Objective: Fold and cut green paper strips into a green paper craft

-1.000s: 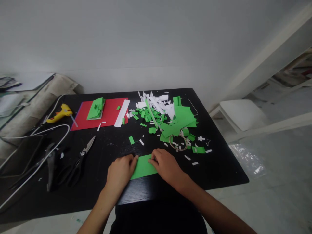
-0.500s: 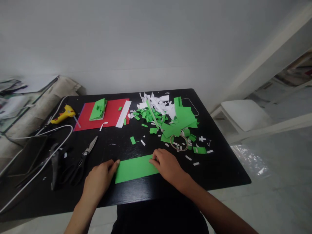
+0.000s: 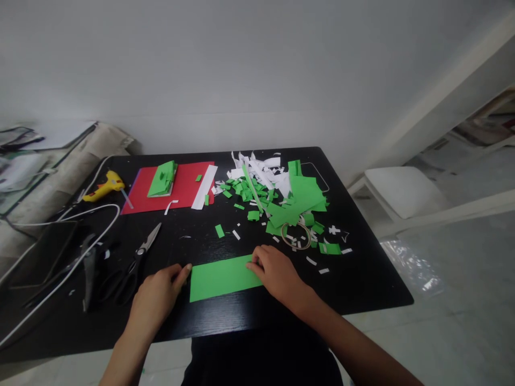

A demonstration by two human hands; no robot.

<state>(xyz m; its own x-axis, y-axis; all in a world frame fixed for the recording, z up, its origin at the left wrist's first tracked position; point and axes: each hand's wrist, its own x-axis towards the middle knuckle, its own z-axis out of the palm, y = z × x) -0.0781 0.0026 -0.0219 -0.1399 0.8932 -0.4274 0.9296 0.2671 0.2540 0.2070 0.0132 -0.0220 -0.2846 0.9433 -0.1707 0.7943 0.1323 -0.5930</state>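
A green paper strip [image 3: 223,277] lies flat on the black table, a little tilted, its long side across in front of me. My right hand [image 3: 277,276] covers its right end, thumb and curled fingers pinching the upper edge. Just off the strip's left end is my left hand [image 3: 156,295]; its thumb tip is beside the upper left corner, with a gap between thumb and bent fingers. I see nothing held in it. Left of that hand lie black-handled scissors [image 3: 139,257], blades slightly parted.
Beyond the strip are green and white paper scraps [image 3: 257,187] and a tape ring [image 3: 295,236]. A red sheet [image 3: 185,187] carries a folded green paper piece [image 3: 162,179] and a white strip [image 3: 204,187]. A yellow glue gun [image 3: 105,186] and a white cable [image 3: 96,244] lie left.
My left hand has slid a little left, its thumb moving off the green paper strip's corner. My right hand and the strip have hardly moved.
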